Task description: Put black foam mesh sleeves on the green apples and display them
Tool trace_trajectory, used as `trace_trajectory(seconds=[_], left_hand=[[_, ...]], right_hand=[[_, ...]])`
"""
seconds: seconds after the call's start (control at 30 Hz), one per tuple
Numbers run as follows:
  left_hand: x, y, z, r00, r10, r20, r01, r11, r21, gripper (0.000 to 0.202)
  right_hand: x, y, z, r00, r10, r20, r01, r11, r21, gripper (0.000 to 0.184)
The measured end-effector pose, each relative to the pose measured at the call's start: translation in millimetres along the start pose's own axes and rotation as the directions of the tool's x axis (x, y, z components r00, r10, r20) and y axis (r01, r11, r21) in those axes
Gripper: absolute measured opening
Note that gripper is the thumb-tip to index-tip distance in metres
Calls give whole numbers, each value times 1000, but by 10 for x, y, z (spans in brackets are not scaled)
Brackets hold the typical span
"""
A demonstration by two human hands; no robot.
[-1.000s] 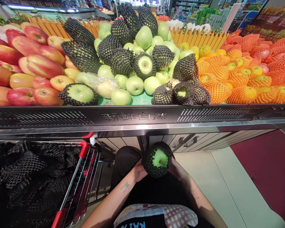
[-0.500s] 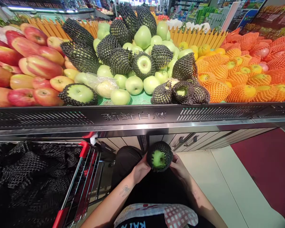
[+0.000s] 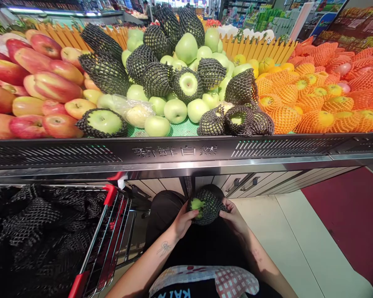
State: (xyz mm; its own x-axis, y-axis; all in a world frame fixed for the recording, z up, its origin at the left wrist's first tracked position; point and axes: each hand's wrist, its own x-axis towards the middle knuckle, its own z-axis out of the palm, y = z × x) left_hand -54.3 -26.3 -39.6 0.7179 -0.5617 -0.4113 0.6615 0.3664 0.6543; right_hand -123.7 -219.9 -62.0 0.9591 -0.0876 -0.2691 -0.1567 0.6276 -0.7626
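Between my hands, over my lap, is a green apple (image 3: 197,205) in a black foam net sleeve (image 3: 209,207). Its bare green end faces left, and the net covers the rest. My left hand (image 3: 184,219) grips the bare end, thumb across its front. On the other side my right hand (image 3: 233,216) is closed on the net's right edge, thumb in front. The fingers behind the fruit are hidden. Ahead on the display stand lie loose green apples (image 3: 175,111) and several more in black nets (image 3: 158,80).
A red-handled wire cart (image 3: 95,244) full of black foam nets (image 3: 31,223) stands at my left. The stand's dark front rail (image 3: 177,151) runs across before me. Red-yellow apples (image 3: 57,87) are heaped left, orange-netted fruit (image 3: 317,103) right. Cabinet doors (image 3: 267,184) are below.
The netted apple has turned so its bare end points left instead of up toward me. My left thumb has come over its front, and my right hand now holds the net's edge.
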Motion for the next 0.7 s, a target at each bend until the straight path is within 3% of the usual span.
trace_trajectory(seconds=[0.33,0.47,0.57,0.63,0.7], left_hand=[[-17,0,35,1000,4,21,-3,999,-42,50],[-34,56,65,998,62,25,-62,998,10,58],[-19,87,40,995,95,13,-96,994,45,57],[-1,100,25,994,111,-2,-110,991,73,56],[16,103,28,992,129,-17,-126,986,105,56]], right_hand=[[130,226,-51,995,93,47,-95,995,34,45],[149,201,-38,998,50,41,-49,999,-21,43],[76,42,8,996,-73,48,80,981,-178,57],[-2,-84,75,972,-191,140,233,874,-427,72],[-73,-179,170,924,-259,279,381,644,-664,86]])
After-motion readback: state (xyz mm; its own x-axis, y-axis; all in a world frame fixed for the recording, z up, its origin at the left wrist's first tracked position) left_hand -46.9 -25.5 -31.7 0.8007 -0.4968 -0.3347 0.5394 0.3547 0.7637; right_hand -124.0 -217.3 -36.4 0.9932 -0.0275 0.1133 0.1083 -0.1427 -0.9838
